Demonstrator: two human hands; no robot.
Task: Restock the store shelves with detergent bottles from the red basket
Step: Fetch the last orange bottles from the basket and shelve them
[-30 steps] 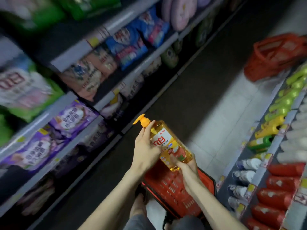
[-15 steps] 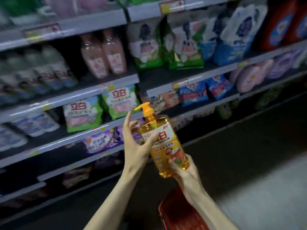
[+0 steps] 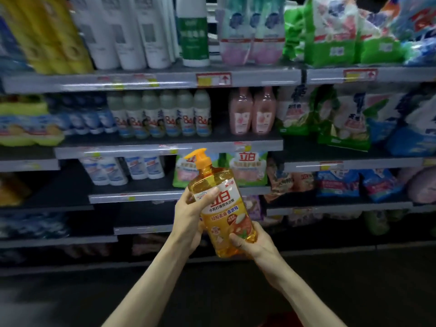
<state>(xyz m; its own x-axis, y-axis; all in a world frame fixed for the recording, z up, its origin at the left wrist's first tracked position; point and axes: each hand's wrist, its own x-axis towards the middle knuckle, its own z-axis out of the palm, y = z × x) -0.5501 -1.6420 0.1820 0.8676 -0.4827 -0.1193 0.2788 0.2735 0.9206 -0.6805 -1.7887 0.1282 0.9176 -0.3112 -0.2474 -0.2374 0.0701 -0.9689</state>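
**Amber detergent bottle held in both hands before the shelves**

The store shelves (image 3: 165, 147) fill the view beyond both hands, tier above tier, with grey front rails and price tags. Above the hands and further off, a row of white bottles (image 3: 160, 114) stands beside two pink bottles (image 3: 252, 112). Green-and-white bags (image 3: 250, 168) sit just behind the top of the held bottle.

The detergent bottle (image 3: 224, 213) is off the shelves, in the air between the hands, leaning slightly with its top towards the left hand's side. It is clear plastic filled with amber-yellow liquid. A large label runs from white with red characters at the top to orange with pictures below.

The left hand (image 3: 188, 220) wraps the bottle's upper body from the side, fingers curled behind it and thumb laid across the top of the label. The right hand (image 3: 257, 241) cups the base from the other side, thumb pressed on the lower front; its fingers are hidden behind the bottle.

An orange pump (image 3: 200, 159) caps the neck above the left hand, its spout pointing away from the right hand.
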